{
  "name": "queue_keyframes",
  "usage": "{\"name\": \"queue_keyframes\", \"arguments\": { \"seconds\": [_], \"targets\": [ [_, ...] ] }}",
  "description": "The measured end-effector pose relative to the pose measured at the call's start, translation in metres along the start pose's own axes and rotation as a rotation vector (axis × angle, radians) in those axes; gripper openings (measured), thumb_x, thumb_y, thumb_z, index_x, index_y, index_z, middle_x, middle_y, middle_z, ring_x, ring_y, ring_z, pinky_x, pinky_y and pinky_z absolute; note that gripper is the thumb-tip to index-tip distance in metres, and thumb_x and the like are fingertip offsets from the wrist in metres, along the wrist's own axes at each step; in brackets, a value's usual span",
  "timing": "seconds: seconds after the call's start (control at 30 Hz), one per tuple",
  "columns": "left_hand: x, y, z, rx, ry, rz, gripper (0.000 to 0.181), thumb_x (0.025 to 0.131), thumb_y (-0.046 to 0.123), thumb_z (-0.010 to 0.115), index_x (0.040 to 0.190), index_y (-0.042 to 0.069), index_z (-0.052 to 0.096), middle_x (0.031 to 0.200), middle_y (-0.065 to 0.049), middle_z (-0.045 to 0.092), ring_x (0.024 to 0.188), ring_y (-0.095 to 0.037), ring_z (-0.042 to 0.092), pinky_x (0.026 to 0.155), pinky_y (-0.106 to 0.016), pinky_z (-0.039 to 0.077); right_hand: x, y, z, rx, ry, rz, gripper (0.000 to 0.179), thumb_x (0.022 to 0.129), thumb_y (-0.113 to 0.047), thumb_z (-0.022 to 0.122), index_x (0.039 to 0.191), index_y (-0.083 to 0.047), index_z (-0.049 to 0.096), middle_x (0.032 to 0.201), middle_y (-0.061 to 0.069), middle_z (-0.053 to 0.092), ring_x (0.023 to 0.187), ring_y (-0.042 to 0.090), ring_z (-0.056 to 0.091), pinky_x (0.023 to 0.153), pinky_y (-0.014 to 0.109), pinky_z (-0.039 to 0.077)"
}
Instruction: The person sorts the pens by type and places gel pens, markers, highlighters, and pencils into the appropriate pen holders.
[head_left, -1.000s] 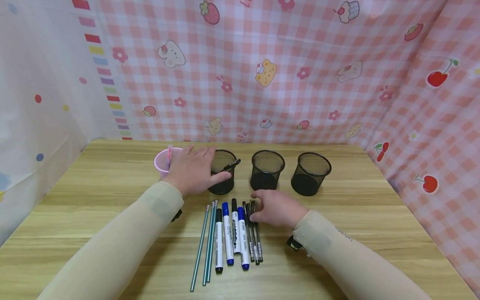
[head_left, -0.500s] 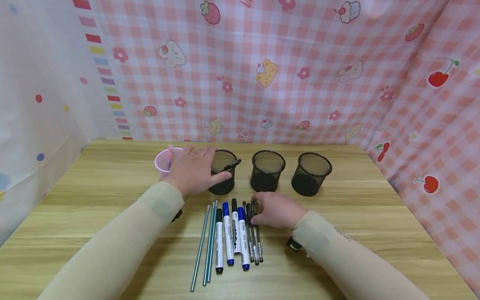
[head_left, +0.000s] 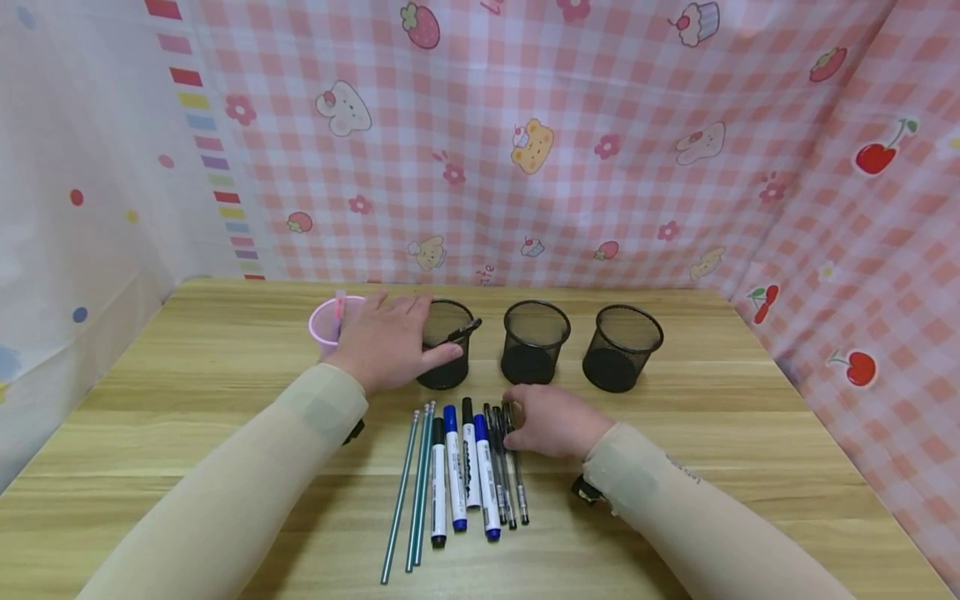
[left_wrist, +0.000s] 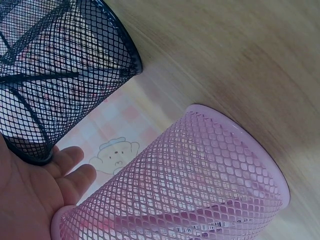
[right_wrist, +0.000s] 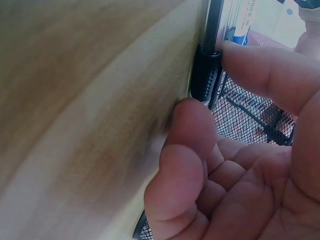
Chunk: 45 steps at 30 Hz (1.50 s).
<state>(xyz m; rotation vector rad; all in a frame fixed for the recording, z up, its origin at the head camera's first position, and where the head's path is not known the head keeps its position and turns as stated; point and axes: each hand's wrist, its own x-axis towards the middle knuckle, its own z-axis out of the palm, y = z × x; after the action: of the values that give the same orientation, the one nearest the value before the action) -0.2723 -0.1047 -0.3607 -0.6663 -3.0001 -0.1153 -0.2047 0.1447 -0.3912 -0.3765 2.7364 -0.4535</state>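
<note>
My left hand (head_left: 386, 342) rests, fingers extended, over the pink mesh pen cup (left_wrist: 195, 165) and the leftmost black mesh pen cup (left_wrist: 85, 75). A pinkish pen stands in the pink cup; a black pen (head_left: 465, 331) leans over that black cup's rim. With thumb and fingertips, my right hand (head_left: 558, 419) pinches the rightmost black gel pen (right_wrist: 212, 30) near its upper end. This pen lies on the table beside two similar gel pens (head_left: 501, 475). Left of them are several whiteboard markers (head_left: 457, 483) with blue or black caps, then three teal pencils (head_left: 401, 496).
Two more black mesh cups, a middle one (head_left: 529, 362) and a right one (head_left: 611, 368), stand in the back row beyond my right hand. Behind the wooden table (head_left: 712, 433) hangs a pink checked cloth (head_left: 480, 200).
My left hand stays put. The right hand has shifted slightly toward me onto the gel pens, and the rightmost pen's lower end has nudged a little to the right.
</note>
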Motion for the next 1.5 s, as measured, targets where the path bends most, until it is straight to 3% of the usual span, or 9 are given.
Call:
{"name": "queue_keyframes", "arguments": {
  "seconds": [0.23,0.63,1.03,1.3,1.5],
  "targets": [
    [-0.0002,0.0000,0.0000,0.005,0.003,0.005,0.105,0.096,0.085,0.036,0.165,0.007,0.031,0.168,-0.012,0.039,0.157,-0.033,0.038,0.134,-0.056,0.013,-0.0006,0.0001,0.0012,0.013,0.016,0.014,0.068,0.086,-0.028,0.085,0.145,-0.007,0.060,0.136,0.013,0.070,0.114,0.025,0.068,0.108,0.049,0.054],
    [-0.0002,-0.0005,0.0008,0.009,-0.001,0.003,0.106,0.095,0.087,0.034,0.166,0.008,0.030,0.169,-0.012,0.038,0.157,-0.033,0.037,0.134,-0.056,0.013,-0.0017,-0.0004,0.0010,0.043,0.018,0.055,0.071,0.084,-0.018,0.082,0.149,-0.005,0.055,0.138,0.017,0.069,0.106,0.024,0.066,0.105,0.050,0.055],
    [-0.0003,-0.0009,0.0012,0.009,-0.009,0.004,0.106,0.095,0.087,0.033,0.165,0.007,0.031,0.169,-0.011,0.037,0.157,-0.033,0.037,0.134,-0.056,0.011,-0.0031,-0.0012,0.0005,0.038,0.021,0.068,0.070,0.083,-0.019,0.085,0.145,-0.005,0.056,0.127,0.017,0.072,0.096,0.023,0.066,0.096,0.048,0.058],
    [0.0006,-0.0016,0.0027,0.011,-0.003,0.005,0.106,0.095,0.087,0.033,0.165,0.007,0.031,0.169,-0.011,0.037,0.157,-0.032,0.036,0.134,-0.056,0.011,-0.0028,-0.0013,0.0010,0.029,0.025,0.088,0.070,0.083,-0.022,0.086,0.144,-0.005,0.056,0.133,0.018,0.071,0.104,0.025,0.068,0.099,0.049,0.057],
    [0.0001,-0.0010,0.0009,0.008,-0.001,0.002,0.105,0.096,0.085,0.035,0.165,0.007,0.031,0.169,-0.012,0.038,0.157,-0.033,0.036,0.134,-0.056,0.012,-0.0008,-0.0001,0.0019,0.004,0.039,0.091,0.063,0.084,-0.021,0.086,0.138,-0.004,0.059,0.126,0.016,0.073,0.096,0.023,0.066,0.096,0.047,0.057]
  ]
}}
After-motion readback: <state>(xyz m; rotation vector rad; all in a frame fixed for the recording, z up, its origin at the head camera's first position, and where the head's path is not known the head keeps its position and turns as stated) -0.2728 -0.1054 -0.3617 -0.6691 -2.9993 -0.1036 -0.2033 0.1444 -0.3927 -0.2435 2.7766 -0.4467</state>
